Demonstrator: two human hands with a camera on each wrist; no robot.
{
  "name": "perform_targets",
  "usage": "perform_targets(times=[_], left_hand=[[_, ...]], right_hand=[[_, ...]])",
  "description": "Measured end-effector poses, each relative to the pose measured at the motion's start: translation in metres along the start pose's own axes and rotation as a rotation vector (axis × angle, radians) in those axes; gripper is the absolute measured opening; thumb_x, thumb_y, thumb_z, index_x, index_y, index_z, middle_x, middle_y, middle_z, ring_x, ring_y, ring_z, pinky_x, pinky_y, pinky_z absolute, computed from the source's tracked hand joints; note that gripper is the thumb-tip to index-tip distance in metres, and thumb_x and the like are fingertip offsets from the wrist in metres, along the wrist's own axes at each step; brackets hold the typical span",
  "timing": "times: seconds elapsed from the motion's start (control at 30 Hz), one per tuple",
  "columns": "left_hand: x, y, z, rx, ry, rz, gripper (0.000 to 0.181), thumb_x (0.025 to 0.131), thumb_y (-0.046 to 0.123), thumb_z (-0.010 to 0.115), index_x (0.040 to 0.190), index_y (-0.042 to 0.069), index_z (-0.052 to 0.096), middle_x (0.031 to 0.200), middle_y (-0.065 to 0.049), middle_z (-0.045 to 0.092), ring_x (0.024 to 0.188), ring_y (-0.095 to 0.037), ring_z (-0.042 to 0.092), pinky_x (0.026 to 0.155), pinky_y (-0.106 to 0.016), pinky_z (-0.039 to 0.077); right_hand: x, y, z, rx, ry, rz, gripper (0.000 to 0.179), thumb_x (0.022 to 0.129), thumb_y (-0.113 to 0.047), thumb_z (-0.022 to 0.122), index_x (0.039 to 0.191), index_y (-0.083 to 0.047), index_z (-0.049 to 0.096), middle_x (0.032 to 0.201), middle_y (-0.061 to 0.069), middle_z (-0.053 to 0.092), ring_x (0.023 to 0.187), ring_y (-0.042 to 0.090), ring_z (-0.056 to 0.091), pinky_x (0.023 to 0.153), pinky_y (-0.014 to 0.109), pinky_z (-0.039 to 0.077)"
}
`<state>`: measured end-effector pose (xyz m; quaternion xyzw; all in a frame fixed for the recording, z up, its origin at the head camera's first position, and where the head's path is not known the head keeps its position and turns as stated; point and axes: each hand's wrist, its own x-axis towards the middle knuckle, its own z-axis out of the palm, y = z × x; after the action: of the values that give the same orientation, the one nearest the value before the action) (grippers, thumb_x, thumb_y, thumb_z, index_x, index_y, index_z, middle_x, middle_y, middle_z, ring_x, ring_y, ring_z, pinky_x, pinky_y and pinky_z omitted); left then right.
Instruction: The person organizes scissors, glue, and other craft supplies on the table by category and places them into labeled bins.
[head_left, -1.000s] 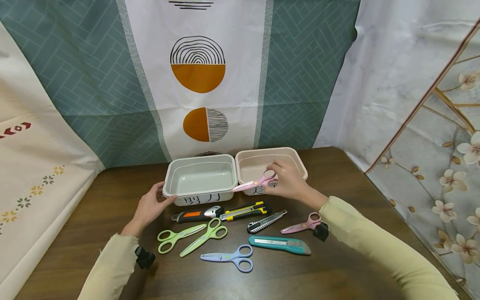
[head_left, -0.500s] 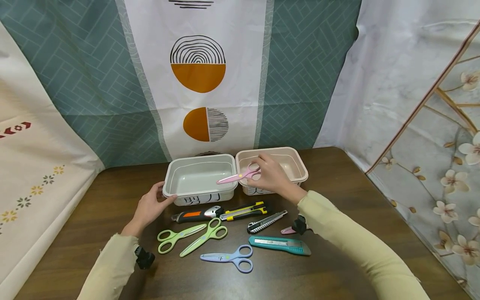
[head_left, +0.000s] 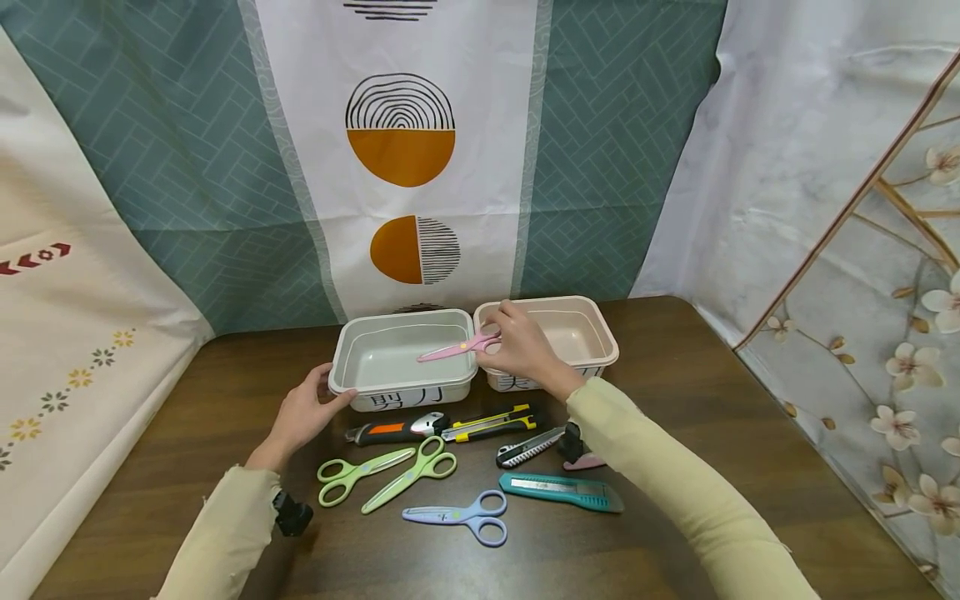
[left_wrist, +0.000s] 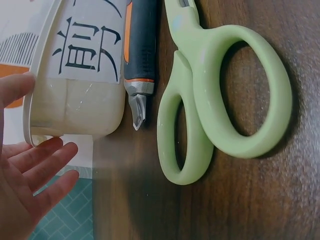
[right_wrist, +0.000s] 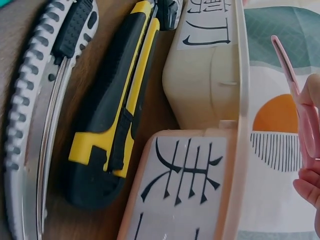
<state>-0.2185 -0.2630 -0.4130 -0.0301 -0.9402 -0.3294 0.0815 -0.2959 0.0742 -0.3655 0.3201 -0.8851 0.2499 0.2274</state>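
Note:
In the head view my right hand (head_left: 522, 343) pinches a pair of pink scissors (head_left: 450, 350) by the handle loops. Their blades point left over the inside of the grey-green bin (head_left: 401, 396), above its right part. The right wrist view shows these pink scissors (right_wrist: 287, 65) raised above the bins' rims. My left hand (head_left: 303, 414) holds that bin's front left corner, thumb at the front rim and fingers along the side. A beige-pink bin (head_left: 592, 364) stands right beside it, below my right hand. Both bins carry white labels with black characters.
Before the bins lie an orange-black cutter (head_left: 390, 431), a yellow-black cutter (head_left: 491, 423), a silver-black cutter (head_left: 525, 448) and a teal cutter (head_left: 558, 490). Two green scissors (head_left: 408, 479) and blue scissors (head_left: 457, 515) lie nearer. Another pink pair (head_left: 583, 462) is mostly hidden under my right sleeve.
My right hand has carried the pink scissors leftward, from in front of the beige-pink bin to over the grey-green bin. My left hand has stayed at its corner.

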Motion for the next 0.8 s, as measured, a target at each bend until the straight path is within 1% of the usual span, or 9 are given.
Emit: perform_targets(times=[0.17,0.27,0.43,0.53,0.7,0.8], left_hand=[[-0.001,0.001,0.001,-0.016,-0.006,0.001,0.068,0.085,0.038,0.061,0.132,-0.003,0.035,0.12,-0.026,0.052,0.103,-0.038,0.054,0.082,-0.052,0.042],[0.0,0.001,0.001,-0.02,-0.006,0.005,0.068,0.085,0.039,0.061,0.133,-0.002,0.034,0.12,-0.025,0.053,0.103,-0.038,0.055,0.082,-0.052,0.043],[0.0,0.0,0.001,-0.025,-0.004,0.012,0.068,0.085,0.04,0.06,0.133,-0.001,0.034,0.119,-0.024,0.054,0.102,-0.036,0.056,0.082,-0.051,0.044],[0.0,-0.001,0.002,-0.027,-0.002,0.017,0.068,0.085,0.04,0.06,0.133,-0.001,0.034,0.119,-0.024,0.054,0.102,-0.036,0.056,0.081,-0.05,0.044],[-0.001,-0.001,0.001,-0.028,0.0,0.019,0.067,0.085,0.039,0.06,0.133,-0.001,0.035,0.119,-0.024,0.054,0.101,-0.036,0.057,0.082,-0.05,0.044],[-0.001,-0.001,0.0,-0.03,0.001,0.016,0.067,0.085,0.039,0.061,0.133,-0.001,0.035,0.119,-0.024,0.054,0.101,-0.036,0.057,0.081,-0.05,0.044]], right_hand=[[0.003,0.0,0.01,-0.006,0.009,0.024,0.038,0.062,-0.026,0.073,0.093,-0.005,0.062,0.084,0.007,0.05,0.072,0.016,0.045,0.063,0.028,0.041],[0.003,0.001,0.016,-0.017,0.019,0.024,0.035,0.062,-0.025,0.072,0.089,-0.006,0.062,0.083,0.006,0.05,0.071,0.016,0.045,0.061,0.028,0.041],[0.005,0.001,0.024,-0.05,0.027,-0.01,0.031,0.061,-0.025,0.07,0.084,-0.006,0.061,0.085,0.004,0.051,0.071,0.015,0.046,0.059,0.027,0.041],[0.006,-0.001,0.027,-0.071,0.033,-0.033,0.032,0.061,-0.026,0.069,0.085,-0.005,0.062,0.085,0.004,0.051,0.07,0.015,0.047,0.058,0.027,0.042],[0.011,-0.003,0.037,-0.116,0.057,-0.063,0.033,0.059,-0.027,0.069,0.084,-0.005,0.065,0.078,0.002,0.046,0.065,0.013,0.044,0.054,0.025,0.04],[0.014,-0.006,0.042,-0.133,0.051,-0.075,0.032,0.059,-0.028,0.069,0.082,-0.006,0.066,0.075,0.001,0.044,0.063,0.013,0.042,0.053,0.024,0.038]])
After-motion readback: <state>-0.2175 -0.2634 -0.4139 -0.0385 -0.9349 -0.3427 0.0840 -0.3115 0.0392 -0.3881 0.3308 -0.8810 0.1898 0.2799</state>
